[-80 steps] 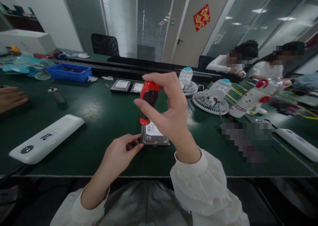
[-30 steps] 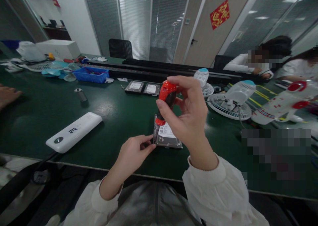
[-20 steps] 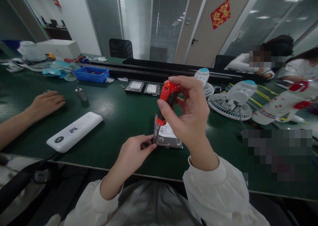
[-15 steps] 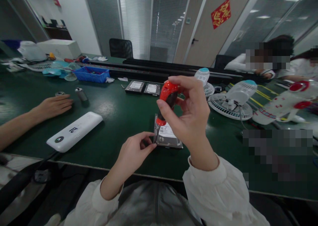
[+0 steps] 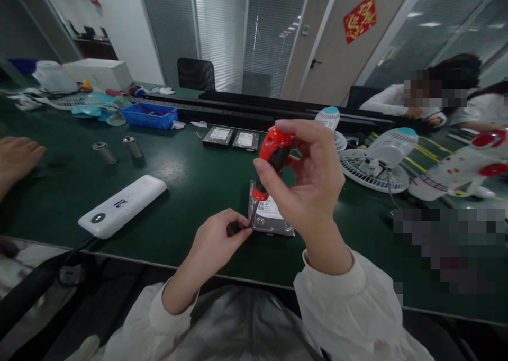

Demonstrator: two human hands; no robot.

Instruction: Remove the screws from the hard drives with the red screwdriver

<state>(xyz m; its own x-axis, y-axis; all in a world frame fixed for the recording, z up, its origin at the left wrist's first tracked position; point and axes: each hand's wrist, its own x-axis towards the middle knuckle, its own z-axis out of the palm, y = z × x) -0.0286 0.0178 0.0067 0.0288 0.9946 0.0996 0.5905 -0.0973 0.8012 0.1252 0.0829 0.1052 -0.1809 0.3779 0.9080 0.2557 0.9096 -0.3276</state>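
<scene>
My right hand (image 5: 313, 186) is closed around the red and black handle of a screwdriver (image 5: 273, 149), which stands nearly upright over a hard drive (image 5: 270, 220). Its thin shaft slants down to the drive's near left corner. At that corner my left hand (image 5: 222, 239) has thumb and fingers pinched together, beside the screwdriver's tip. What lies between those fingertips is too small to make out. The drive lies flat, label up, partly hidden behind my right hand.
Two more hard drives (image 5: 230, 137) lie farther back. To the left are a white power bank (image 5: 123, 205), two metal cylinders (image 5: 133, 146) and a blue bin (image 5: 151, 116). Another person's hand (image 5: 19, 157) rests at the far left. White fan parts (image 5: 375, 170) stand on the right.
The other person's hand at left has drawn back, uncovering a second metal cylinder. My view has shifted slightly. Both my hands keep nearly the same pose at the drive.
</scene>
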